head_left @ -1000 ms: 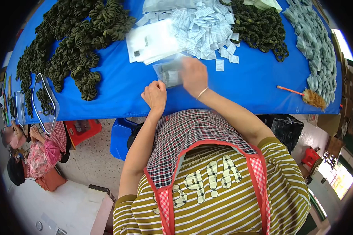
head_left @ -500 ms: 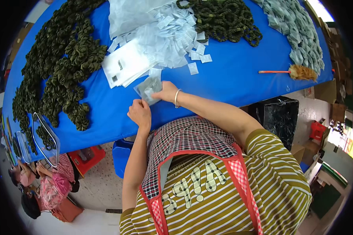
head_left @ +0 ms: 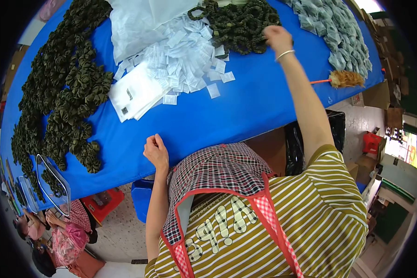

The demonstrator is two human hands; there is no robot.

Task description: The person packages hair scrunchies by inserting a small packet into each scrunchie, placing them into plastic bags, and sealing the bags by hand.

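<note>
I have the right hand (head_left: 279, 40), fingers curled, at the far-side dark green scrunchie pile (head_left: 241, 25), the left hand (head_left: 156, 152) half-curled at the near edge of the blue tablecloth (head_left: 245, 102); I can't tell either's grip; white slips (head_left: 183, 60) crowd the pile; a feather duster (head_left: 346, 79) flanks the right forearm (head_left: 306, 99).

orange-handled duster (head_left: 345, 78), black plastic bag (head_left: 338, 126)
</note>
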